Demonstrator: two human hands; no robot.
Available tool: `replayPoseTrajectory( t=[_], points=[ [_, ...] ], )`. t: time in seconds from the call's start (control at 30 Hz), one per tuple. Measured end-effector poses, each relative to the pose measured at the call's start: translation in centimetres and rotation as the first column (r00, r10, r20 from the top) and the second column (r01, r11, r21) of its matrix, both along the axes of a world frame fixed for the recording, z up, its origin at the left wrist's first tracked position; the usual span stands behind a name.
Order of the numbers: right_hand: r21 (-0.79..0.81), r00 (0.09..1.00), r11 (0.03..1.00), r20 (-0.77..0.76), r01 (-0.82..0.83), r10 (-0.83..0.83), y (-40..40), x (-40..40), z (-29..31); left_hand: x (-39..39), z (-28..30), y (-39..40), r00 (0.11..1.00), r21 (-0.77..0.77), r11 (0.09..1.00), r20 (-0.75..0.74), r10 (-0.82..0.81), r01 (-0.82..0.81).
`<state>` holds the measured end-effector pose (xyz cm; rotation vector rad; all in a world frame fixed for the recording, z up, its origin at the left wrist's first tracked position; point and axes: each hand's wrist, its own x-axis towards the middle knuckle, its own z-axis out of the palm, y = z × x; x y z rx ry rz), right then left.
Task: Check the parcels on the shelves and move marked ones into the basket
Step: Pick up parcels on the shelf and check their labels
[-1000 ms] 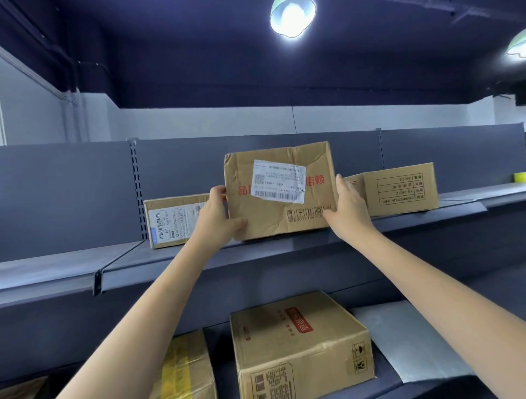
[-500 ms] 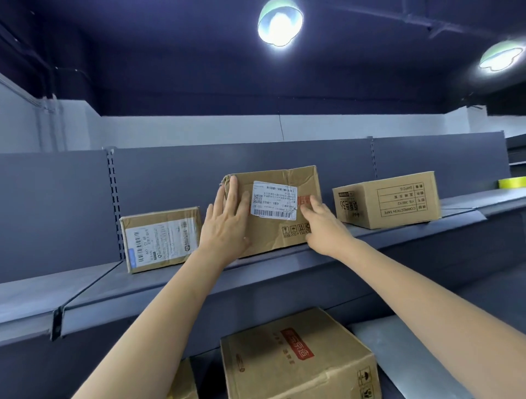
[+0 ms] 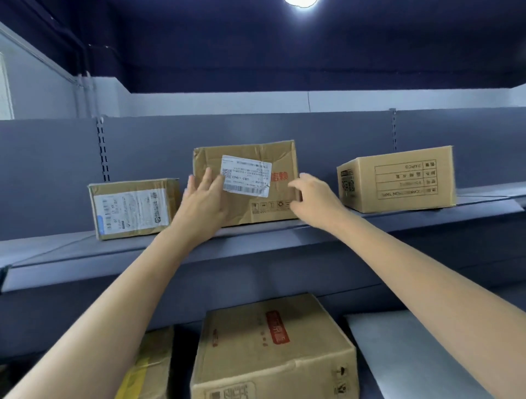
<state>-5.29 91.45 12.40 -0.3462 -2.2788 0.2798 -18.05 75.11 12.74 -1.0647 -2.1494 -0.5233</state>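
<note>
A creased brown parcel (image 3: pixel 274 209) with a white shipping label stands on the upper grey shelf (image 3: pixel 256 246), against the back panel. My left hand (image 3: pixel 203 205) lies flat on its front left side, fingers spread. My right hand (image 3: pixel 314 199) is at the parcel's lower right corner with the fingers loosely curved, touching or almost touching the edge. Neither hand grips the parcel. A smaller labelled parcel (image 3: pixel 133 209) stands to its left and a printed carton (image 3: pixel 398 179) to its right. No basket is in view.
On the shelf below sit a large brown carton (image 3: pixel 273 341), a yellow-taped parcel (image 3: pixel 150 367) at its left and a flat grey package (image 3: pixel 404 350) at its right. A ceiling lamp (image 3: pixel 301 2) shines overhead.
The creased parcel, held up by both hands a second ago, now rests back on the upper shelf. Both hands have loosened from its sides and lie lightly at its front.
</note>
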Motion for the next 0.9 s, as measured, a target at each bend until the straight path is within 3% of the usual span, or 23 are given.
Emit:
replayPoseTrajectory(
  t=[0.27,0.4,0.5,0.6,0.67,0.73,0.8,0.9],
  points=[
    [0.135,0.974,0.991,-0.221,-0.010,0.040,10.0,7.6,2.0,8.3,-0.5,9.3,0.997,0.193,0.978,-0.017,-0.075,0.077],
    [0.164,0.953,0.986,-0.303,0.043,0.009,15.6,11.3,2.1,11.0,-0.2,15.2,0.995,0.199,0.975,-0.011,-0.101,0.101],
    [0.157,0.929,0.984,-0.370,0.082,-0.018,18.8,13.3,1.5,12.8,0.1,19.0,0.990,0.143,0.986,0.104,-0.097,0.082],
    [0.023,0.923,0.990,-0.365,0.136,-0.118,21.1,14.4,0.5,14.1,-0.2,21.7,0.937,0.107,0.991,0.334,-0.106,0.074],
    [-0.231,0.959,0.972,-0.265,0.039,-0.101,22.1,14.7,-0.2,14.4,-0.9,22.6,0.899,0.062,0.997,0.431,-0.077,0.055],
    [-0.446,0.988,0.892,-0.155,-0.074,0.005,22.5,14.8,-0.7,14.7,-1.2,22.9,0.905,0.008,0.998,0.422,-0.060,0.063],
    [-0.452,0.991,0.885,-0.114,-0.110,0.065,22.3,15.2,-1.2,15.1,-0.9,22.7,0.908,0.032,0.996,0.408,-0.090,0.084],
    [-0.401,0.978,0.903,-0.192,-0.155,0.083,21.4,16.3,-1.0,15.3,0.8,21.8,0.879,0.198,0.967,0.416,-0.233,0.162]
  ],
)
